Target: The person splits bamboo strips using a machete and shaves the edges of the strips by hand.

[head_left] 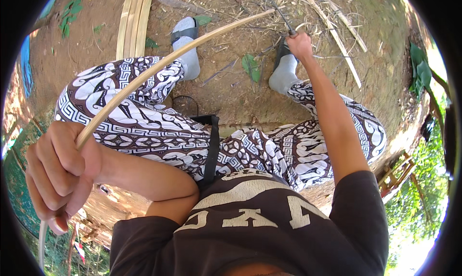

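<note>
My left hand (60, 167), raised at the left, is closed around a long pale wooden strip (144, 76) that looks like split bamboo or rattan. The strip arcs from below that hand up over my left knee to the far middle. Out over my right foot, my right hand (301, 46) grips a knife (284, 18) with a thin dark blade pointing away from me. The strip's far end touches or lies very near the blade; I cannot tell which. My fingers hide the knife's handle for the most part.
Several flat pale strips (134, 23) lie on the bare earth at the far left. More split strips (337, 35) and thin shavings (313, 11) are scattered at the far right. My feet, in grey socks (191, 59) and dark sandals, stand apart. A green leaf (250, 67) lies between them.
</note>
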Demonstrator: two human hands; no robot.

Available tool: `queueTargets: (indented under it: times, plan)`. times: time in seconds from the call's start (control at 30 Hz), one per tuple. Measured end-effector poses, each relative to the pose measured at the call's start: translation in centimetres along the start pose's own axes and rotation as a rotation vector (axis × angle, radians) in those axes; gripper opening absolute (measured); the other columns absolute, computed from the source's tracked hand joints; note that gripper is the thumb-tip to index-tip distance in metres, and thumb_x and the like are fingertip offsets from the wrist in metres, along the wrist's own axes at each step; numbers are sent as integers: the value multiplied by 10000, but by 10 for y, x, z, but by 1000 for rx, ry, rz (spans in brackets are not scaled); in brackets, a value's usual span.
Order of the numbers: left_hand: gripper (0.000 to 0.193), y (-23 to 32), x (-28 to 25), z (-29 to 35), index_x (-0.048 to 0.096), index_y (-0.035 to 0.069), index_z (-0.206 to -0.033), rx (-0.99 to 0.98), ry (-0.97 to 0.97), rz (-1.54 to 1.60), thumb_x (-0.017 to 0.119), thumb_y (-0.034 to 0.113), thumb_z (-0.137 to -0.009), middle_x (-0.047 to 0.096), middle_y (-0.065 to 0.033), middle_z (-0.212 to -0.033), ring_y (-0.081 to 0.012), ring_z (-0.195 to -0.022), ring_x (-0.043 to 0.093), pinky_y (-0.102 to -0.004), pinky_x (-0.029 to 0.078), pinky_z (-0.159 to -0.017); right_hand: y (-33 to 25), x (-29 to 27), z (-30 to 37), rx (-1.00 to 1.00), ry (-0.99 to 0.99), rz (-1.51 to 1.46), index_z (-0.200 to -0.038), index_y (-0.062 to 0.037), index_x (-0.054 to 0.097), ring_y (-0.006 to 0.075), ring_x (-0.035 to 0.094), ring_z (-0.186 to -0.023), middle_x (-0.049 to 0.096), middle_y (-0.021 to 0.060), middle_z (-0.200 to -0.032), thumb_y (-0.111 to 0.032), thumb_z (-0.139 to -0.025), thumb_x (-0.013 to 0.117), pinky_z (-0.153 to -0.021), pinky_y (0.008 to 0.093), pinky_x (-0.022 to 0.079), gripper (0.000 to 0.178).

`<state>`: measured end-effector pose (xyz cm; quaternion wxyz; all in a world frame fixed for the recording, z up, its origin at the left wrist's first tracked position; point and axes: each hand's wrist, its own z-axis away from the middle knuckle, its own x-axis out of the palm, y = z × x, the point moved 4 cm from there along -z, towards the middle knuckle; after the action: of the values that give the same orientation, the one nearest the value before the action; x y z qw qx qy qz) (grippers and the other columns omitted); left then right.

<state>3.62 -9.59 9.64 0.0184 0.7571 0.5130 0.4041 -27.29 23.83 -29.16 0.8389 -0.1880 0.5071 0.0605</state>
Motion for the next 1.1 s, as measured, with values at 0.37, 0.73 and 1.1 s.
queueTargets:
  times: [0.37, 0.73, 1.1]
  plan:
    - [438, -4, -1, -4, 159, 240, -491, 34, 90, 2, 545, 99, -642, 162, 127, -402, 17, -359, 125, -177, 34, -447, 24, -1, -7, 19, 6, -30, -1031, 9, 695, 502, 629, -969, 662, 329, -986, -285, -878, 478, -950, 515, 491, 396]
    - [447, 10, -17, 6, 159, 238, -486, 8, 222, -97, 554, 101, -643, 177, 110, -392, -1, -355, 121, -200, 41, -460, -55, -14, 59, -117, 78, -226, -931, -3, 689, 479, 653, -873, 679, 287, -876, -273, -890, 457, -863, 504, 532, 359]
    - [346, 23, -34, 26, 314, 187, -525, 17, 444, -261, 542, 136, -780, 289, 41, -447, -72, -399, 218, -271, 220, -511, -99, -13, 86, -247, 104, -192, -809, 17, 661, 471, 652, -826, 662, 281, -799, -250, -888, 454, -771, 511, 540, 347]
